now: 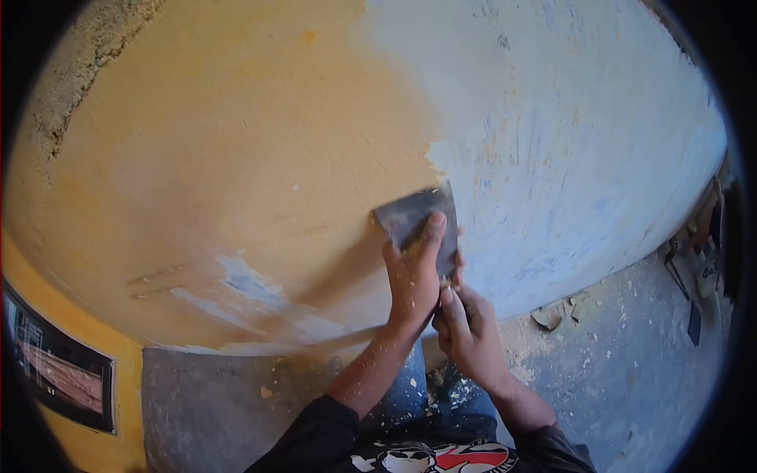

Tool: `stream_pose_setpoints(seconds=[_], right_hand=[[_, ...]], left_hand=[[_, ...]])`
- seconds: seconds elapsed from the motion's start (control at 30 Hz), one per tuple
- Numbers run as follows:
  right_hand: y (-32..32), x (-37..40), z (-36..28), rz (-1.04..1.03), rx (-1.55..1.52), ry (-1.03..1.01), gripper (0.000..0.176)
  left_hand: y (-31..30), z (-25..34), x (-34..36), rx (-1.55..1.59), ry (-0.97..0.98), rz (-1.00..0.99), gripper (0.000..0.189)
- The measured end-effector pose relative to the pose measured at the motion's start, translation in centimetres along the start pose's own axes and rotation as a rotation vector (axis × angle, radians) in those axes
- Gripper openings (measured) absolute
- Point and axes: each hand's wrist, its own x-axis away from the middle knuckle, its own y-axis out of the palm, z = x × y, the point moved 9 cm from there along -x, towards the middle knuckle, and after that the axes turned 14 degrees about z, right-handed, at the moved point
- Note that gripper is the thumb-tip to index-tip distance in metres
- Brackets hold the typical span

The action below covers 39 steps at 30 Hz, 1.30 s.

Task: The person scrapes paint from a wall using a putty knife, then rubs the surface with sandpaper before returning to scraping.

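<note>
Scraper (412, 217) laid at the yellow paint edge on the wall (236, 158).
My left hand (412, 276) wraps over it, pressing it flat; my right hand (469, 331) is clenched round its lower end.

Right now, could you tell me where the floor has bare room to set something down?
Free: grey floor between yellow wall and left forearm. Crowded: right of the right hand on the scraper, paint chips and tools.

Close head view down onto wall (236, 142)
</note>
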Motion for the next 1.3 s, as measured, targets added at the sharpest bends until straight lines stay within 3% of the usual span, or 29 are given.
stream_pose_setpoints(seconds=[0.23, 0.3, 0.47, 0.67, 0.87, 0.93, 1.07, 1.2, 1.3], right_hand=[[0.0, -0.5, -1.6, -0.019, 0.029, -0.085, 0.028], [1.4, -1.7, -3.1, -0.048, -0.017, -0.196, 0.028], [0.2, 0.3, -1.9, -0.035, 0.041, -0.154, 0.027], [1.2, -1.1, -4.0, -0.062, 0.052, -0.188, 0.033], [1.1, -0.4, -1.9, -0.017, 0.025, -0.126, 0.030], [1.8, -1.2, -4.4, -0.059, 0.065, -0.240, 0.030], [1.3, 0.4, -4.3, -0.058, 0.055, -0.185, 0.034], [2.6, -0.5, -5.1, -0.080, 0.007, -0.193, 0.029], [3.2, -0.7, -6.5, -0.125, -0.061, -0.242, 0.028]], left_hand=[[0.7, 0.6, 0.0, 0.026, 0.045, 0.020, 0.038], [1.6, 2.3, -0.5, 0.017, 0.061, 0.000, 0.037], [-0.2, -0.2, 1.1, -0.016, 0.047, 0.038, 0.033], [1.5, 3.5, -0.7, 0.027, 0.107, -0.018, 0.034], [0.0, 1.6, -0.3, 0.015, 0.096, 0.059, 0.038], [0.6, 3.1, -0.6, 0.034, 0.121, 0.102, 0.040], [1.3, 4.1, 0.5, 0.024, 0.110, 0.010, 0.041], [1.2, 5.0, -0.9, 0.006, 0.144, 0.049, 0.039], [2.6, 7.3, -0.2, -0.037, 0.144, -0.062, 0.033]])
